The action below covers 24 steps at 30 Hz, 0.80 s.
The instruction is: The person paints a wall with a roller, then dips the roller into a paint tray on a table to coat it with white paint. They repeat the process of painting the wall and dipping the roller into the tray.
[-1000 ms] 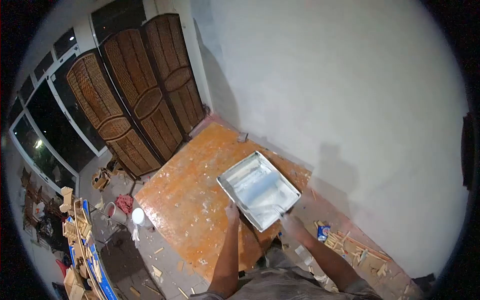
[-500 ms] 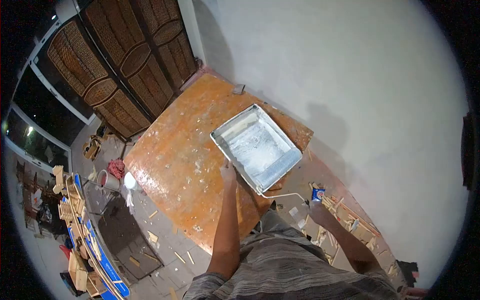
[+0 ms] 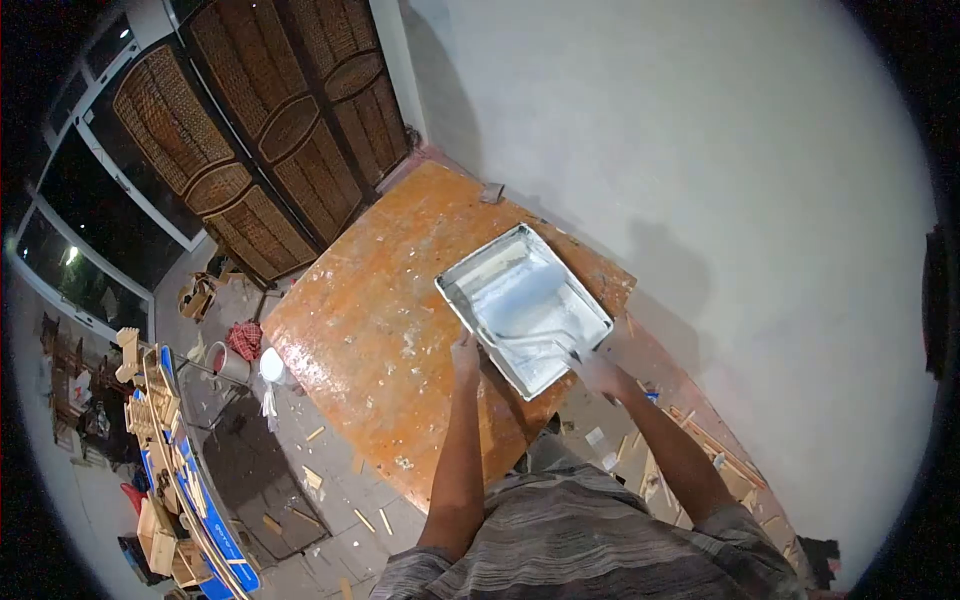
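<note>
A white paint tray point(image 3: 482, 262) with wet white paint in it lies over the near right part of a paint-spattered orange board. My left hand point(image 3: 465, 355) is at the tray's left edge, closed on its rim; some of its fingers are hidden. In my right hand point(image 3: 600, 376), by the tray's lower right corner, is the handle of a paint roller point(image 3: 537, 287). The roller's cover is smeared by motion and lies up the tray's slope, with its wire frame reaching back across the tray.
The orange board point(image 3: 370, 330) stands against a pale wall point(image 3: 640, 130). A woven folding screen point(image 3: 285, 125) is at the far left. Wood scraps point(image 3: 715, 450) litter the floor at right. A bucket point(image 3: 230, 364) and a blue rack with wooden pieces point(image 3: 190, 480) are at left.
My right hand has moved up and left, pushing the roller from the tray's near end up its slope. My left hand stays at the tray's edge. The whole view has shifted slightly.
</note>
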Each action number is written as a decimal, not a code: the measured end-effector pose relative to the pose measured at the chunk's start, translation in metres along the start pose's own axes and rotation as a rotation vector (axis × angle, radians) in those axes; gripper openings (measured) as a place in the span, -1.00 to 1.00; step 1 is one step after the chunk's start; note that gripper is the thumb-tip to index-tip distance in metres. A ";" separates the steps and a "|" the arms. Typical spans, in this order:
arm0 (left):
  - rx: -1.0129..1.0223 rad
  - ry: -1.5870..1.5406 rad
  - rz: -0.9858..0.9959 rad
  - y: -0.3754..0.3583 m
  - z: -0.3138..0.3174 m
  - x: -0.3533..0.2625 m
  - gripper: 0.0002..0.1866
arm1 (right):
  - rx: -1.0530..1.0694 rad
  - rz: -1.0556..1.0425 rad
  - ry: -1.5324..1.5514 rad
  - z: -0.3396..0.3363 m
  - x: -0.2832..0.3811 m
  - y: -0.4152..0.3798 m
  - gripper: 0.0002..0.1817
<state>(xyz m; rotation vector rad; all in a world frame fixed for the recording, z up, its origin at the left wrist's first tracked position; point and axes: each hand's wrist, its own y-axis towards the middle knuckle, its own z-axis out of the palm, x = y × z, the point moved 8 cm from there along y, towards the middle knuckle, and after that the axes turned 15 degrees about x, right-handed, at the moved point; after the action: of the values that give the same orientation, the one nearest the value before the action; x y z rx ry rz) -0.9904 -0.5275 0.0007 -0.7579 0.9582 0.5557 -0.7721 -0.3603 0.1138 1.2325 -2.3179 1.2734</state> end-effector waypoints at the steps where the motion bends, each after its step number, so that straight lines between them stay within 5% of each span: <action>1: -0.001 0.014 0.037 0.002 0.000 -0.001 -0.63 | 0.033 0.032 0.044 0.000 0.003 -0.025 -0.46; 8: -0.016 0.084 0.015 -0.005 0.002 -0.003 -0.65 | 0.127 -0.024 -0.247 0.040 -0.080 -0.077 -0.53; 12: 0.021 0.099 0.056 -0.013 0.009 -0.018 -0.65 | 0.126 0.149 0.051 0.012 -0.018 -0.033 -0.43; 14: 0.008 0.093 0.088 -0.009 0.007 -0.016 -0.65 | -0.191 -0.180 -0.082 -0.005 0.016 0.010 -0.44; 16: 0.006 0.107 0.074 0.000 0.000 -0.007 -0.65 | -0.224 -0.280 -0.156 -0.008 0.023 0.064 -0.45; 19: 0.032 0.121 -0.018 0.007 -0.010 0.012 -0.66 | 0.099 0.038 0.038 -0.019 0.060 0.089 -0.43; 24: 0.003 0.097 0.053 0.007 -0.007 0.005 -0.71 | 0.168 0.119 0.062 -0.035 0.075 0.105 -0.56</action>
<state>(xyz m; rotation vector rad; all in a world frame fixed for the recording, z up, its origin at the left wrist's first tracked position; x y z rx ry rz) -0.9965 -0.5282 -0.0087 -0.7638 1.0707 0.5677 -0.9056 -0.3466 0.1131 1.0998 -2.3105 1.5519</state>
